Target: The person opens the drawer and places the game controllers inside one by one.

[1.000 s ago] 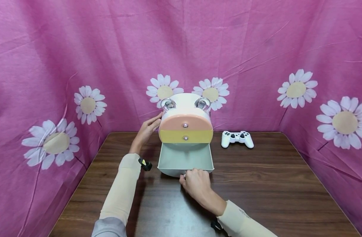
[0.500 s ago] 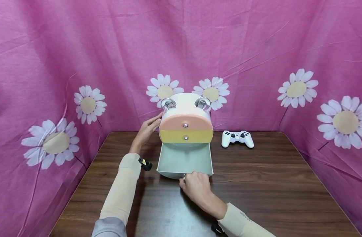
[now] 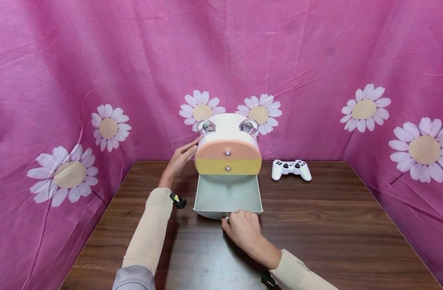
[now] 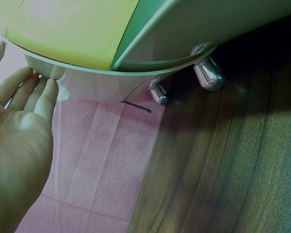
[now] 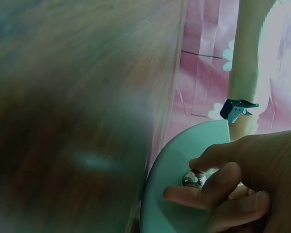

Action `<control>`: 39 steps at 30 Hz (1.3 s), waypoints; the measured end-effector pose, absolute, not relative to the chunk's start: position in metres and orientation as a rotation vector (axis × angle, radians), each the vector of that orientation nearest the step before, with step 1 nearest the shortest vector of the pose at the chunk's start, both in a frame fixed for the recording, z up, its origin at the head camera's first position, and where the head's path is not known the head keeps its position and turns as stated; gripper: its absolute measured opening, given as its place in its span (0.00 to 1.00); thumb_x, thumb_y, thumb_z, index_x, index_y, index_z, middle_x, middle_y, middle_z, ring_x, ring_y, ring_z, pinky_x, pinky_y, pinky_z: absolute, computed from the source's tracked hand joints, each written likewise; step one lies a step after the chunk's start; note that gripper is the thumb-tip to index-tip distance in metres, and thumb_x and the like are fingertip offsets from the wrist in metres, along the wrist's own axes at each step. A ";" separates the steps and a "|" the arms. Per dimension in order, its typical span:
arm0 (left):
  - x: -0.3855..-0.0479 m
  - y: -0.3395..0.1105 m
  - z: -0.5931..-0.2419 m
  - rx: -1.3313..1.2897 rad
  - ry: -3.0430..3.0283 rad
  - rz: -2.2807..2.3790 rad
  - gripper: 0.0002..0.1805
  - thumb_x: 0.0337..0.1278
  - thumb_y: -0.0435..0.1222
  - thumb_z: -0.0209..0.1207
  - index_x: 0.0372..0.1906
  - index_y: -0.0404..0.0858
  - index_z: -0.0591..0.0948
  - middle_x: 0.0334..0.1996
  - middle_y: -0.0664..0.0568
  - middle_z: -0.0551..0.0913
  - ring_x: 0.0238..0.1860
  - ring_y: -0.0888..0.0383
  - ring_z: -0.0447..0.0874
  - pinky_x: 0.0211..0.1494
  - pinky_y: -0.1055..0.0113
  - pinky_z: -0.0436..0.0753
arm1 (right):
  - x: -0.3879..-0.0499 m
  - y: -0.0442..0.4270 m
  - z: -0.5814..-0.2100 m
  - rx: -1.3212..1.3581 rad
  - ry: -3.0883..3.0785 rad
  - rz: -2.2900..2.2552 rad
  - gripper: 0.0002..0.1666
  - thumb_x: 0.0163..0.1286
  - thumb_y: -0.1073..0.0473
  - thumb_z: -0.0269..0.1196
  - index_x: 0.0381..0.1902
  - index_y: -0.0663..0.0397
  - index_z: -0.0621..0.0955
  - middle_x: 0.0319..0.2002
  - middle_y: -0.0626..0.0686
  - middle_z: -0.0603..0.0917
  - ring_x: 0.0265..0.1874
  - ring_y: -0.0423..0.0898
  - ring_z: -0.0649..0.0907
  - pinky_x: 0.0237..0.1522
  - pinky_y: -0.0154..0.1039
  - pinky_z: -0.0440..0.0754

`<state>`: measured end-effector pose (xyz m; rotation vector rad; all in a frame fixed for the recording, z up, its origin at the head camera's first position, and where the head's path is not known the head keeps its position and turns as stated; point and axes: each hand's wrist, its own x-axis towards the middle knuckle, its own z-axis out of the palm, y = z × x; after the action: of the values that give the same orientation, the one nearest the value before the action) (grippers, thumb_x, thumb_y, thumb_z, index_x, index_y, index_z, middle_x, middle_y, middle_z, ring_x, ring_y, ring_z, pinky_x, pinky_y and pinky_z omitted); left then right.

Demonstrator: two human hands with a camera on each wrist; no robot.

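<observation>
A small rounded cabinet [image 3: 225, 131] with a white top and two chrome rings stands at the middle back of the table. Its peach drawer [image 3: 215, 150] and yellow drawer [image 3: 210, 166] are closed. Below them the pale green drawer [image 3: 227, 193] is pulled far out, with nothing visible inside. My right hand [image 3: 244, 230] pinches this drawer's silver knob [image 5: 191, 178] between thumb and fingers. My left hand [image 3: 178, 162] rests against the cabinet's left side. In the left wrist view its fingers [image 4: 26, 92] lie fairly straight along the white shell.
A white game controller [image 3: 291, 170] lies right of the cabinet on the brown wooden table [image 3: 315, 225]. Chrome feet [image 4: 208, 74] hold the cabinet off the tabletop. Pink cloth [image 3: 163, 60] with daisies hangs behind and at both sides.
The pale green drawer has come slightly further out toward me, with my right hand on its knob. In the last half second it has barely moved. My left hand stays in place.
</observation>
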<state>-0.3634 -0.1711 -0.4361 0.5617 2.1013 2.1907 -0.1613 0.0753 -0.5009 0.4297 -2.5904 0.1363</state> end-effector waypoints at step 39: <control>-0.359 -0.181 -0.438 0.624 2.194 2.095 0.29 0.82 0.39 0.56 0.81 0.39 0.69 0.83 0.51 0.66 0.84 0.52 0.60 0.86 0.55 0.65 | -0.255 0.236 -0.379 0.712 -2.727 0.355 0.07 0.65 0.60 0.73 0.40 0.46 0.92 0.32 0.46 0.92 0.30 0.48 0.88 0.29 0.52 0.86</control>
<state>-0.3591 -0.1812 -0.4378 0.6243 2.1939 2.0945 -0.2551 0.2362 -0.3786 0.7125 -2.7271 0.3547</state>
